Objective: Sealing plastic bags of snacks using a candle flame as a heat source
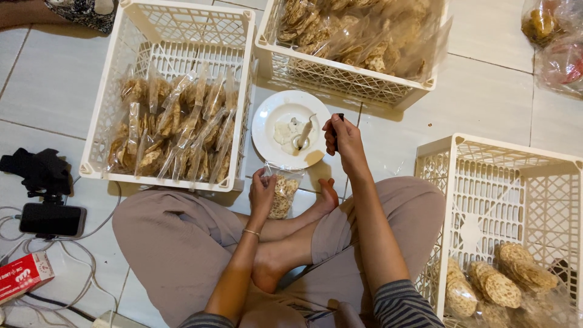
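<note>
The small clear plastic bag of round brown crackers stands on the pale tiled floor directly in front of the seated person's crossed feet, its open top facing up, presumably so the contents stay inside. The left hand is closed on the bag's left edge and steadies it upright. The right hand is up and to the right of the bag, apart from it, pinched on a small dark object too small to identify. This hand hovers at the right rim of a round white plate, which lies just beyond the bag and carries a candle stub with pooled white wax. Beyond the plate to the left, a white lattice plastic crate holds rows of filled cracker bags set on edge. A second crate farther on holds loose crackers in a large plastic liner. A third crate, at the person's right knee, holds more crackers.
</note>
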